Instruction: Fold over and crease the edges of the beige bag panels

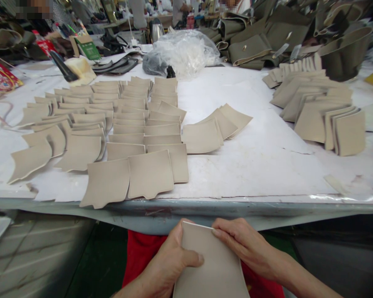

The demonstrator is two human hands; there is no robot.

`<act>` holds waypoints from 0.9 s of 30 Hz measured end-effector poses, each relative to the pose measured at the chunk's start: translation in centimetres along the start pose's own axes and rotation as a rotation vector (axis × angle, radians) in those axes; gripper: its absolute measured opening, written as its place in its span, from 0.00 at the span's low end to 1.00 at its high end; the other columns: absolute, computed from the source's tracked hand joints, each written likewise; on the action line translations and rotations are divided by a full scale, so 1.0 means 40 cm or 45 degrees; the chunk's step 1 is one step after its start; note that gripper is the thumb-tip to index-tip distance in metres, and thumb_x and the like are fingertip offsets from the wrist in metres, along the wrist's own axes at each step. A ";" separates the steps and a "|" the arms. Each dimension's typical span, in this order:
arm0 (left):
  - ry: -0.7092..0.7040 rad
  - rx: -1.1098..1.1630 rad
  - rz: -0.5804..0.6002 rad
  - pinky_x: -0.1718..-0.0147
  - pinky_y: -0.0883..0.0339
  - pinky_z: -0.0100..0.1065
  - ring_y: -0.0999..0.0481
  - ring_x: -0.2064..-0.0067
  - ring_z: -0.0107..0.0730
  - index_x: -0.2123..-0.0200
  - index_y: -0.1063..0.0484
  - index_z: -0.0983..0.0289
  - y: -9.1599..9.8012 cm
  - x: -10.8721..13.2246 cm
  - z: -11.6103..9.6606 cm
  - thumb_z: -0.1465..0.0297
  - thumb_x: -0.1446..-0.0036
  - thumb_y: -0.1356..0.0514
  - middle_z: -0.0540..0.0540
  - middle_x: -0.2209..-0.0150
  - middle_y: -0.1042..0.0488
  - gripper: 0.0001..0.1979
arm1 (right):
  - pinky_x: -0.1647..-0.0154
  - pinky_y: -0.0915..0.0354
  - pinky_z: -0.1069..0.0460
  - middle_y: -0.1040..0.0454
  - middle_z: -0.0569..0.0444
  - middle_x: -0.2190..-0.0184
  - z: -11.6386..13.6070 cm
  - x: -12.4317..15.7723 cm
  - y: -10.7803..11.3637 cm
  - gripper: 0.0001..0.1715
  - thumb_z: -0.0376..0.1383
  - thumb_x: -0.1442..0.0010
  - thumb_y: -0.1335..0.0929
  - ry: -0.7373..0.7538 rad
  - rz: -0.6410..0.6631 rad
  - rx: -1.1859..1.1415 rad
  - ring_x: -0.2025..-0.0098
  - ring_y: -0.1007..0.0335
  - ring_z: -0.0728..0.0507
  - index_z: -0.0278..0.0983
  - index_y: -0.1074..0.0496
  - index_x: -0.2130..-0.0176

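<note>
Between my two hands, in front of the table's near edge, is a beige leather panel (216, 269). My left hand (177, 256) grips its left side, thumb lying flat across the face and fingers hidden behind. At the upper right edge my right hand (240, 238) pinches the panel, fingers bent over the rim. On the table ahead, many similar beige panels (151, 174) lie in overlapping rows, the closest ones reaching the edge. A few more panels (202, 136) fan out to the right of those rows.
Stacked beige pieces (349, 130) stand at the right of the white-covered table (251, 174). Behind are a clear plastic bag (186, 51), dark olive leather bags (251, 47), a black-handled brush or tool (64, 66) on a pale block, and a green box (88, 47).
</note>
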State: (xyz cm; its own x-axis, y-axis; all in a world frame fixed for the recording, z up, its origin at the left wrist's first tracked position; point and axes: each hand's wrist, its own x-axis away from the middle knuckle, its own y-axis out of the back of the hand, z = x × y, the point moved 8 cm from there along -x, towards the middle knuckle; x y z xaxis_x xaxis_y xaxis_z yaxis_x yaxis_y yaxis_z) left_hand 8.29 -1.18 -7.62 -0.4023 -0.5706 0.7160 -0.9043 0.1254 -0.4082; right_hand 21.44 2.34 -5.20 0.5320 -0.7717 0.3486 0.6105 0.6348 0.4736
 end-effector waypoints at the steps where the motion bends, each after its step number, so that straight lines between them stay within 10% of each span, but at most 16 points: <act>1: -0.004 0.003 0.001 0.75 0.39 0.28 0.31 0.72 0.28 0.60 0.42 0.61 0.001 0.000 -0.001 0.76 0.64 0.41 0.45 0.72 0.30 0.24 | 0.73 0.48 0.55 0.40 0.61 0.77 0.001 0.000 -0.001 0.23 0.47 0.29 0.45 0.003 0.003 -0.001 0.75 0.42 0.49 0.39 0.40 0.71; 27: -0.005 -0.030 -0.021 0.74 0.38 0.28 0.30 0.71 0.29 0.58 0.42 0.61 0.003 -0.002 -0.003 0.74 0.62 0.38 0.46 0.71 0.30 0.25 | 0.73 0.48 0.55 0.39 0.60 0.77 0.008 0.004 0.011 0.23 0.46 0.29 0.45 0.002 -0.042 -0.018 0.74 0.41 0.49 0.39 0.38 0.71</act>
State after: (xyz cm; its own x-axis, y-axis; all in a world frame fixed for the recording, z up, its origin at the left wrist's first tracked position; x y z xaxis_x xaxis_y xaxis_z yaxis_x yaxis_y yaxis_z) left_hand 8.20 -1.01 -7.66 -0.3869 -0.5756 0.7204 -0.9138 0.1349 -0.3830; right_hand 21.60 2.47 -4.67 0.5124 -0.7919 0.3321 0.6358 0.6098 0.4732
